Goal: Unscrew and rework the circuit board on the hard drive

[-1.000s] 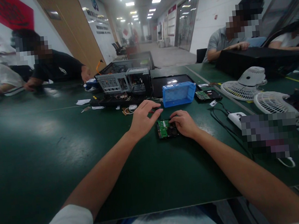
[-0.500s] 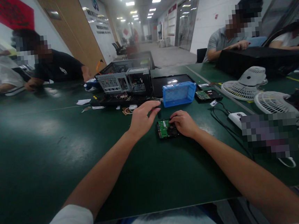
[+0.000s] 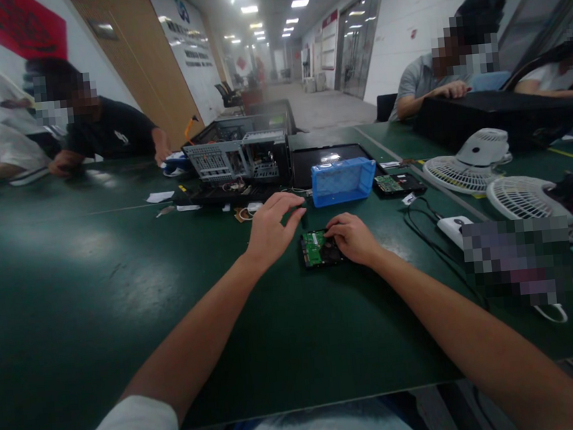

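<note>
A hard drive (image 3: 313,249) lies flat on the green table, its green circuit board facing up. My right hand (image 3: 353,239) is closed on its right side, fingertips over the board. Just beyond the drive's far left corner, my left hand (image 3: 275,228) is raised with thumb and fingertips pinched close together. A small dark thing (image 3: 304,220) shows at those fingertips, too indistinct to name. Behind the hands, a blue plastic bin (image 3: 341,187) stands on its side.
An opened computer case (image 3: 231,159) stands beyond my left hand. A second drive (image 3: 399,184) lies right of the bin. Further right are fan parts (image 3: 520,194), a power strip (image 3: 455,225) and its black cable (image 3: 434,249). Co-workers sit across the table.
My left hand has shifted very slightly, while my right hand and the hard drive stay put. Across the table at left, a co-worker's hand has moved slightly lower.
</note>
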A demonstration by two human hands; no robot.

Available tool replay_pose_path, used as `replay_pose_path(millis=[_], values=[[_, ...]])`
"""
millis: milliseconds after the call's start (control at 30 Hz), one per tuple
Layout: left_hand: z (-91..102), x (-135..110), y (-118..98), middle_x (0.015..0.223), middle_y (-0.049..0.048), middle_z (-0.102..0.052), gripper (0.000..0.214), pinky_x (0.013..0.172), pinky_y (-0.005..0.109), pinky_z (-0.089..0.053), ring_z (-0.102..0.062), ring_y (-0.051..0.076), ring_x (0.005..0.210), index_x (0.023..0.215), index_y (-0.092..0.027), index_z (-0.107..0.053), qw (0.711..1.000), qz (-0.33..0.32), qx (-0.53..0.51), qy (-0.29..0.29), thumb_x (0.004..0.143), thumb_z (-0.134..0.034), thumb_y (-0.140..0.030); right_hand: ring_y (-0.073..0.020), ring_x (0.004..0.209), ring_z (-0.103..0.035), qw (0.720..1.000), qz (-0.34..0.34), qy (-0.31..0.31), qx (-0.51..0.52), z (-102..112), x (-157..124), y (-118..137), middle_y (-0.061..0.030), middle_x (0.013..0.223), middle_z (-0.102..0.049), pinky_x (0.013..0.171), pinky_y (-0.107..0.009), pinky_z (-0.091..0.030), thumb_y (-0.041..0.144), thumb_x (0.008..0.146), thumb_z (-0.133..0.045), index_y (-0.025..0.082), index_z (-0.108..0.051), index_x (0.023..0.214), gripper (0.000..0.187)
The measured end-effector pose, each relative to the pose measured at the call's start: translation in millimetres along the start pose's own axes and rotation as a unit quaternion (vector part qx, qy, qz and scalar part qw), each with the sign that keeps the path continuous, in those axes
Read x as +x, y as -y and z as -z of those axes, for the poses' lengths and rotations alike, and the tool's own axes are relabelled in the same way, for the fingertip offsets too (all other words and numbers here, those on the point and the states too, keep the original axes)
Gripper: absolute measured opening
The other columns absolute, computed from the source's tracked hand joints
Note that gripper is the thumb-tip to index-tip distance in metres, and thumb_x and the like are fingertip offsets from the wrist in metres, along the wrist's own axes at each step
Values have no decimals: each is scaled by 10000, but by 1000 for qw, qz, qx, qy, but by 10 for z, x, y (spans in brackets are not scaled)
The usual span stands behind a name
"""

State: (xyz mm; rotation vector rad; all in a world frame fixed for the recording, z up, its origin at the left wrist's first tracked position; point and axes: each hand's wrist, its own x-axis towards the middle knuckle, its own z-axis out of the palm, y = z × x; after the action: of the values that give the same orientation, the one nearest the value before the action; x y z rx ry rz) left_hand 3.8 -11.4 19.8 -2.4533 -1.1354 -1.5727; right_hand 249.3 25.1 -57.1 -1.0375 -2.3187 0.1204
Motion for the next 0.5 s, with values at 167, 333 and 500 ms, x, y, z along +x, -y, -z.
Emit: replay_pose_path(millis=[167, 333, 500], values=[[2, 5, -16, 1071, 59, -736, 202, 886, 399, -592, -694, 221, 1004, 1056, -216, -704, 1000, 15, -7, -6, 903, -759, -337, -266, 1044, -628, 1000, -2, 5, 0, 0, 5, -1, -86, 1105, -736, 953, -437, -477, 41, 832, -556, 237, -822, 925, 343], [1, -3, 12, 991, 41, -724, 209, 756, 331, -596, -690, 189, 890, 957, -208, -702, 999, 36, -18, -28, 881, -780, -387, -266, 1045, -627, 1000, 0, 2, 1, -4, 6, -12, -84, 1101, -735, 953, -431, -477, 43, 835, -556, 234, -820, 926, 338], [-2, 3, 25, 958, 35, -721, 134, 789, 347, -611, -693, 184, 878, 935, -203, -696, 998, 44, -21, -28, 918, -735, -330, -264, 1033, -632, 1000, 5, -3, 0, 2, 3, -9, -89, 1095, -737, 940, -422, -478, 40, 841, -551, 223, -818, 923, 334]])
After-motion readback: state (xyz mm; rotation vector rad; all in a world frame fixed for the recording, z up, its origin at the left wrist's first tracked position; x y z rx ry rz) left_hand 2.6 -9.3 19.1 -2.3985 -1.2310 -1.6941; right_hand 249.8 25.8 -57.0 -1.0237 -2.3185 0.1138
